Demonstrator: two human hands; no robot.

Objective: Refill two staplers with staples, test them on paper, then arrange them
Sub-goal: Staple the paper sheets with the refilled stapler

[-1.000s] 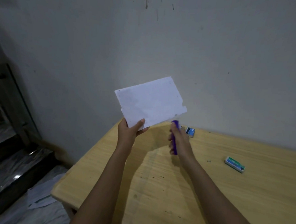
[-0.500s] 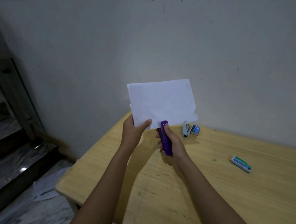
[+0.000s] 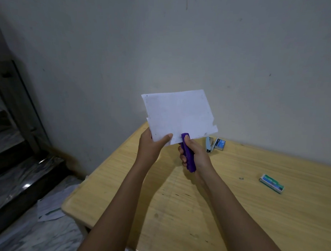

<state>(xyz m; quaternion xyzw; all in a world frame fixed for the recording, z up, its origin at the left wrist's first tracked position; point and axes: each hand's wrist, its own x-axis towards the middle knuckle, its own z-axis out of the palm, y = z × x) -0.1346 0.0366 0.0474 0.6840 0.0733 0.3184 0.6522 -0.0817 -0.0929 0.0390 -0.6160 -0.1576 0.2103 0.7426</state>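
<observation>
Over a wooden bench, a sheet of paper is pinched by the left grip, its lower edge met by a purple stapler clenched in the right grip. A green box, a grey stapler and a blue box are seen lying on the bench.

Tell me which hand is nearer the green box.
Right. The right hand, gripping the purple stapler, is left of the green box; the left hand, holding the paper, is farther left.

A yellowish wooden table carries a small stapler beside a blue staple box (touching, seemingly) and a green box.
</observation>
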